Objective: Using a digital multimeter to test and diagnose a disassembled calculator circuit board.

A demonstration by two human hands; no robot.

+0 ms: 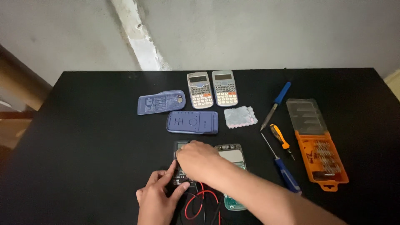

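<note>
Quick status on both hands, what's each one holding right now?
Left hand: gripping lower edge of the small black multimeter.
Right hand: resting on the multimeter's top; grip cannot be told.

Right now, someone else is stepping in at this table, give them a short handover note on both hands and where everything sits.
Left hand steadies the lower end of the black multimeter at the near edge of the black table. Right hand lies over the meter's top.
Red and black leads trail from it toward the person.
An opened calculator with bare internals lies just right of the hands.
Two blue covers and two intact calculators sit further back; cloth, three screwdrivers and an orange bit case lie to the right.
Done: one calculator opened. The other two are still closed.
</note>
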